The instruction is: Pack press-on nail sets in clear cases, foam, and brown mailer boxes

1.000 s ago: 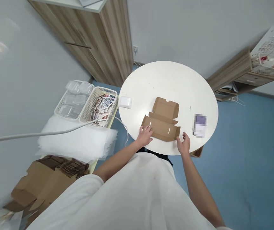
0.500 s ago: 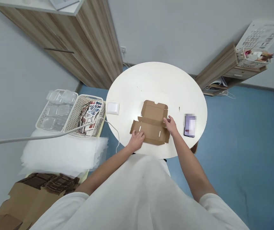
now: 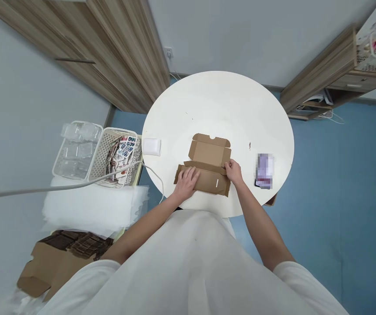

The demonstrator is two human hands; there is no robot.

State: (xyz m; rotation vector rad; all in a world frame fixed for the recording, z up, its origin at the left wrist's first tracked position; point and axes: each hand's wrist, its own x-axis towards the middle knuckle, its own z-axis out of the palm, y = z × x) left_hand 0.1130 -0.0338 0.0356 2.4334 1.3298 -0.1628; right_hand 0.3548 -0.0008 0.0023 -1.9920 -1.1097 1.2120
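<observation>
A brown cardboard box (image 3: 208, 153), unfolded, lies on the white round table. Its far panel has small side flaps and a notched edge, and a crease strip stands slightly raised across its middle. My left hand (image 3: 185, 183) rests on the left part of the near panel, fingers stretched forward over the cardboard and covering one of its slots. At the box's right edge, by the crease, my right hand (image 3: 233, 172) pinches a side flap between thumb and fingers. The other white slot on the near panel shows between my hands.
On the table (image 3: 220, 96) are a white packet (image 3: 151, 146) at left and a blurred phone-like item (image 3: 264, 170) at right. Left of it stand a basket of printed packets (image 3: 122, 157), a basket of clear plastic containers (image 3: 78, 151), white sheets (image 3: 89, 203) and folded cardboard (image 3: 56, 267). A cable (image 3: 76, 186) crosses there.
My left hand has slid forward and flattened over the near panel. My right hand has closed on the right flap. The far panel's side flaps stand out more; the camera view has shifted slightly.
</observation>
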